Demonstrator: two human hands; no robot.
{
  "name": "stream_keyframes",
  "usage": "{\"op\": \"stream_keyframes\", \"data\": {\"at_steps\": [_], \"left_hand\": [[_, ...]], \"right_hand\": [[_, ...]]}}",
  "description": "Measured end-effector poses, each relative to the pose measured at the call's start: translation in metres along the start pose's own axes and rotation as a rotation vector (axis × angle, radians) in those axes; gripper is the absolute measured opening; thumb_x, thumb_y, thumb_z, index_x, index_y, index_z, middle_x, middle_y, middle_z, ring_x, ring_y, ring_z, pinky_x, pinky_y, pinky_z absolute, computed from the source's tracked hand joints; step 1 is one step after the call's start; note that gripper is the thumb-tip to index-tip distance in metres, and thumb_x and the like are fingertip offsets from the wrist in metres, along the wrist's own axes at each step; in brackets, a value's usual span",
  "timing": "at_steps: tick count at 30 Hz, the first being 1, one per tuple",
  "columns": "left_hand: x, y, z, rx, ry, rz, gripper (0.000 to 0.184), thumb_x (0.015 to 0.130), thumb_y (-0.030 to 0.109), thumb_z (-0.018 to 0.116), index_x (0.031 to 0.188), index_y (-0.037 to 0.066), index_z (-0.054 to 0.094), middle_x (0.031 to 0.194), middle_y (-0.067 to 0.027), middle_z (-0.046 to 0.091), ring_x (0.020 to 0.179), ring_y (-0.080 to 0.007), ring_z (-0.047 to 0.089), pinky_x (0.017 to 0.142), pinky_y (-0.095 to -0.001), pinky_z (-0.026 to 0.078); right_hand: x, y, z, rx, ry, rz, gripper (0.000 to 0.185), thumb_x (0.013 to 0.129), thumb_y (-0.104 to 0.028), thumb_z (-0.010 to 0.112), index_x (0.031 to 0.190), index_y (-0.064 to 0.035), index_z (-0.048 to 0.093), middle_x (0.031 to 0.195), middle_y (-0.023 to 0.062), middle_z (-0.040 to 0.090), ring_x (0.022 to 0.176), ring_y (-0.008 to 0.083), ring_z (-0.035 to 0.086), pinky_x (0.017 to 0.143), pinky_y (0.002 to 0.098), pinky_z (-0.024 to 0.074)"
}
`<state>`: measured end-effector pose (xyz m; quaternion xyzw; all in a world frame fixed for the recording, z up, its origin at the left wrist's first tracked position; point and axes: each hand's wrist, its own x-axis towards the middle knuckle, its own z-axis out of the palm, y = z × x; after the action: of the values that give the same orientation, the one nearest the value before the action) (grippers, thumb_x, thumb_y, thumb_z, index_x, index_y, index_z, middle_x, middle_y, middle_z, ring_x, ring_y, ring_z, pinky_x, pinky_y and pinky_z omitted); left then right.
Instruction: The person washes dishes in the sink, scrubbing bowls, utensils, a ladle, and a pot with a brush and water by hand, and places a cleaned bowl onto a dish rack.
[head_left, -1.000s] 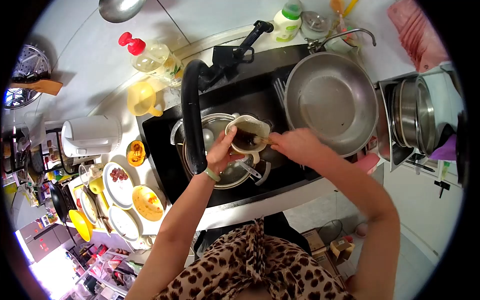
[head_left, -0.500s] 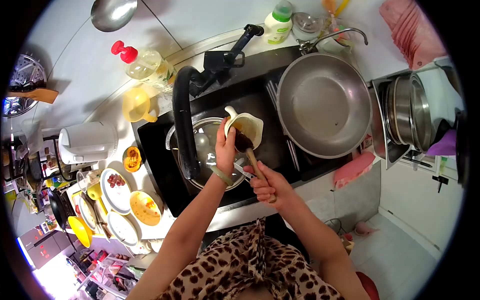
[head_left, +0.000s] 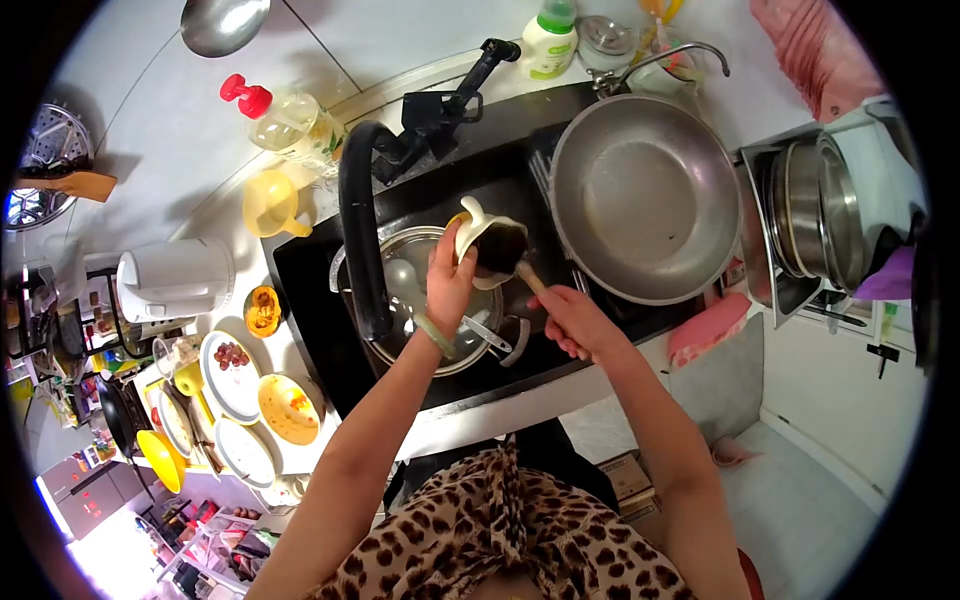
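Note:
My left hand (head_left: 452, 284) grips a cream-coloured cup (head_left: 468, 238) by its side, above the black sink (head_left: 330, 330). The cup is tilted. Dark bristles of a brush fill its mouth. My right hand (head_left: 578, 322) is closed round the brush's wooden handle (head_left: 532, 278), to the right of the cup. Beneath my left hand, a metal pot (head_left: 400, 240) stands in the sink with a light-handled utensil (head_left: 487, 334) lying across it.
A black faucet (head_left: 360, 230) arches over the sink's left side. To the right rests a large grey pan (head_left: 645, 200). Plates (head_left: 243, 452), a bowl (head_left: 290, 409), a yellow ladle cup (head_left: 272, 203) and a pump bottle (head_left: 298, 128) stand on the left counter.
Since the half-second-old frame, my right hand has moved up and right, with the brush handle more slanted. The cup's mouth has turned, and the bristles sit inside it.

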<state>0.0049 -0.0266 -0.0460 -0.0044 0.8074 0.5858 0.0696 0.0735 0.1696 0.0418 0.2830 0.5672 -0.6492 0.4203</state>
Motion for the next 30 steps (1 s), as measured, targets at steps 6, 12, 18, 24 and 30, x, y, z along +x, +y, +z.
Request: {"op": "stream_keyframes", "data": {"at_steps": [6, 12, 18, 24, 30], "left_hand": [[0.013, -0.006, -0.003, -0.134, 0.041, -0.005, 0.041, 0.091, 0.015, 0.056, 0.131, 0.007, 0.048, 0.12, -0.0191, 0.055, 0.107, -0.0319, 0.054, 0.092, -0.0361, 0.043], [-0.007, -0.008, 0.005, 0.062, 0.039, 0.091, 0.045, 0.09, 0.009, 0.052, 0.134, 0.008, 0.044, 0.12, -0.0228, 0.054, 0.109, -0.0373, 0.052, 0.095, -0.0397, 0.04], [-0.002, -0.005, -0.014, 0.192, -0.005, 0.215, 0.048, 0.086, 0.002, 0.051, 0.133, 0.009, 0.045, 0.118, -0.0226, 0.054, 0.107, -0.0385, 0.051, 0.093, -0.0414, 0.041], [-0.006, 0.04, -0.003, 0.532, -0.079, 0.306, 0.061, 0.075, -0.008, 0.056, 0.131, 0.014, 0.048, 0.123, -0.0211, 0.049, 0.112, -0.038, 0.049, 0.096, -0.0375, 0.043], [0.017, 0.041, -0.028, 0.705, -0.177, 0.792, 0.058, 0.076, 0.002, 0.054, 0.13, 0.02, 0.05, 0.131, -0.0129, 0.044, 0.121, -0.0333, 0.045, 0.099, -0.0381, 0.043]], "right_hand": [[0.011, 0.024, 0.025, 0.202, -0.137, -0.027, 0.039, 0.094, -0.048, 0.047, 0.103, -0.0104, 0.053, 0.057, -0.0017, 0.043, 0.038, 0.0054, 0.034, 0.032, 0.0214, 0.0234], [0.014, 0.02, 0.015, -0.142, 0.185, -0.196, 0.03, 0.096, -0.036, 0.047, 0.098, -0.0078, 0.056, 0.054, 0.0, 0.045, 0.038, 0.0097, 0.039, 0.033, 0.0267, 0.0313], [0.018, 0.04, 0.016, -0.459, 0.262, -0.326, 0.033, 0.096, -0.035, 0.046, 0.096, -0.0032, 0.054, 0.062, 0.0138, 0.056, 0.054, 0.0299, 0.056, 0.048, 0.0424, 0.0437], [-0.024, 0.04, 0.011, -0.904, 0.435, -0.323, 0.031, 0.095, -0.034, 0.048, 0.093, -0.0033, 0.05, 0.073, 0.0204, 0.062, 0.071, 0.0408, 0.06, 0.063, 0.0496, 0.0467], [-0.036, 0.053, 0.018, -0.976, 0.412, -0.303, 0.029, 0.094, -0.034, 0.049, 0.094, -0.0043, 0.051, 0.073, 0.0178, 0.062, 0.069, 0.039, 0.061, 0.062, 0.049, 0.0473]]}}
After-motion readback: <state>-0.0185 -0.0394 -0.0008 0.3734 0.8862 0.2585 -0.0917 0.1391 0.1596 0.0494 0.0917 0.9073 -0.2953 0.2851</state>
